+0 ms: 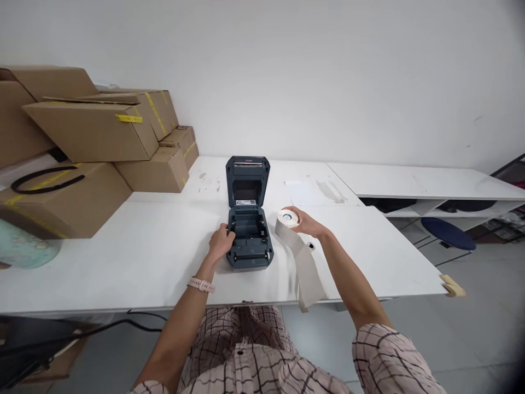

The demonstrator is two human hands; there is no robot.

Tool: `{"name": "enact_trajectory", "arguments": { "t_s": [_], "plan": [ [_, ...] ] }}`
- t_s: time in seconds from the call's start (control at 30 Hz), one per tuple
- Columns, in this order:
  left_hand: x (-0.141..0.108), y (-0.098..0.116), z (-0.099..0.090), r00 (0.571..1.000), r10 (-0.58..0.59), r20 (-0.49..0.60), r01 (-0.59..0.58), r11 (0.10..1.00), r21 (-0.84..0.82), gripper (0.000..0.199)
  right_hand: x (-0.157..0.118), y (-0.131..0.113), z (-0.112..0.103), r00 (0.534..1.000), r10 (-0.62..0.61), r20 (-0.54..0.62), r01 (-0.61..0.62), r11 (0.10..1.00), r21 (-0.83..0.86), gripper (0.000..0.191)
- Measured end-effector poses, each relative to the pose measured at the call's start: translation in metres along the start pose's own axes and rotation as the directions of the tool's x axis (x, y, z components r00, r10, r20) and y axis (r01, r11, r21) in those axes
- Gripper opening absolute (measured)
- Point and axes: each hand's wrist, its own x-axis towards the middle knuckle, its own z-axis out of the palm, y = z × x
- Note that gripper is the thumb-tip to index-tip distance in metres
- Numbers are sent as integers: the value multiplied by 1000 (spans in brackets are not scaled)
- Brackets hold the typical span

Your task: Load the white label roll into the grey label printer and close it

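A dark grey label printer (248,264) stands on the white table with its lid (247,180) raised and its inner bay exposed. At its left side, my left hand (221,241) grips the edge of the housing, thumb toward the bay. To the right of the printer, my right hand (305,223) is closed around a roll of label paper (283,215). A long strip of paper (305,271) hangs off that roll and trails past the table's front edge. Beside the strip lies a small white roll with a dark core (311,246), partly hidden.
Cardboard boxes (94,128) are stacked at the left, with a black band (45,189) on one. The white table (156,262) meets a wall behind. At the right are a shelf unit (422,183), a blue stool (448,232) and a padded table corner (453,285).
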Motion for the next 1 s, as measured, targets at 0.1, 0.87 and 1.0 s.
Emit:
{"name": "enact_trajectory", "arguments": {
  "t_s": [0.1, 0.87, 1.0],
  "plan": [
    [-1, 1, -1, 1000, -1, -1, 1, 1000, -7, 37, 9, 27, 14, 995, 76, -58, -76, 997, -4, 71],
    [1, -5, 2, 1000, 30, -7, -31, 993, -112, 33, -86, 47, 37, 984, 48, 170, -60, 996, 65, 64],
    [1, -6, 3, 1000, 28, -13, -30, 992, -126, 33, -100, 55, 51, 996, -9, 85, 17, 996, -89, 48]
  ]
}}
